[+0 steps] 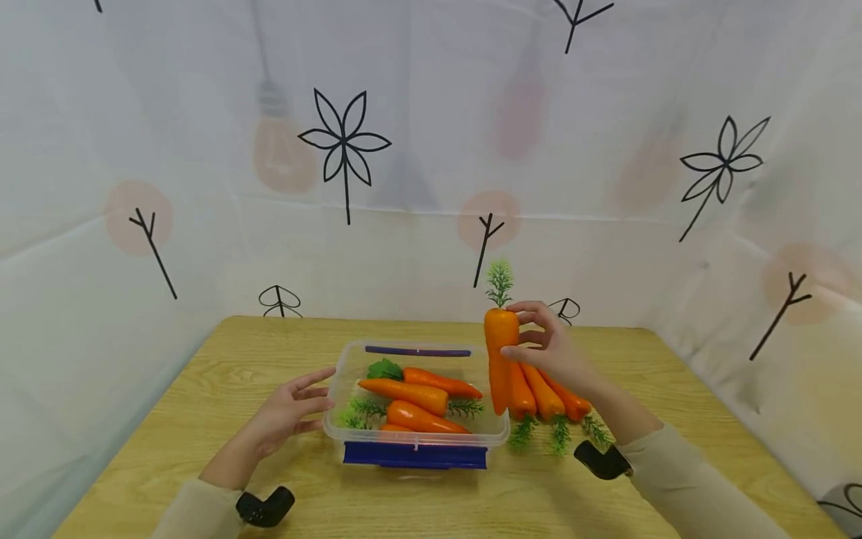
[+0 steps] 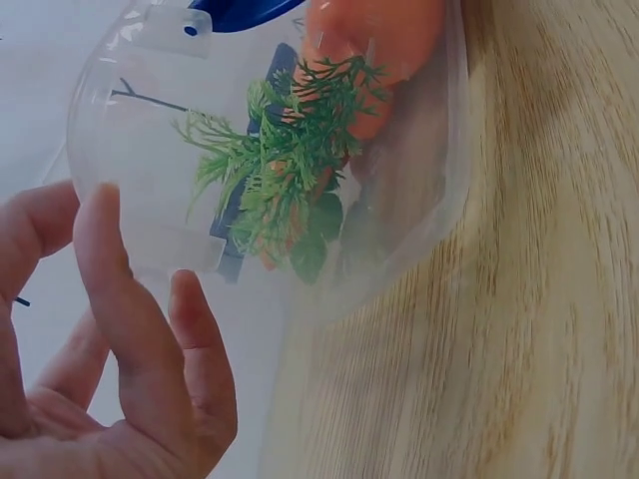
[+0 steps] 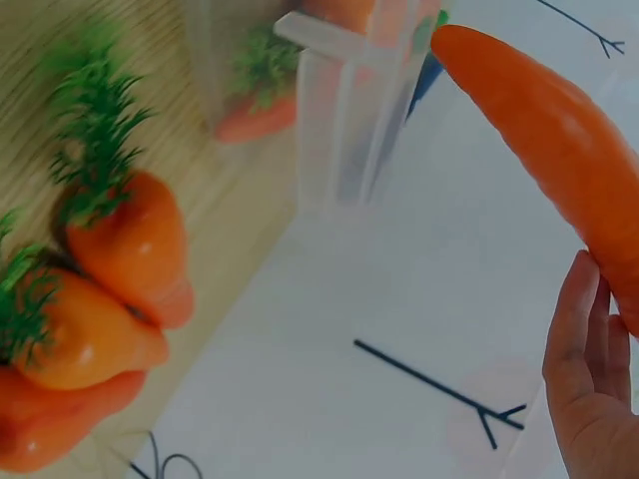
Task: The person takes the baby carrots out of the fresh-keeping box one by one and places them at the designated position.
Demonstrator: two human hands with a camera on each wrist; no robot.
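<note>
My right hand (image 1: 548,348) pinches an orange carrot (image 1: 500,352) near its thick end. The carrot hangs point down with its feathery green top upward, overlapping the right rim of a clear plastic box (image 1: 337,382) in the head view. In the right wrist view the carrot (image 3: 559,140) slants across the upper right. Inside the box lie several carrots (image 1: 407,391) with green tops. My left hand (image 1: 289,412) is at the box's left wall, fingers loosely spread. In the left wrist view its fingertips (image 2: 100,215) come right up to the clear wall, holding nothing.
To the right of the box, 3 carrots (image 1: 544,393) lie side by side on the wooden table (image 1: 269,337), green tops toward me. A blue latch flap (image 1: 414,455) hangs from the box's front. Behind the table stands a patterned white curtain (image 1: 404,262).
</note>
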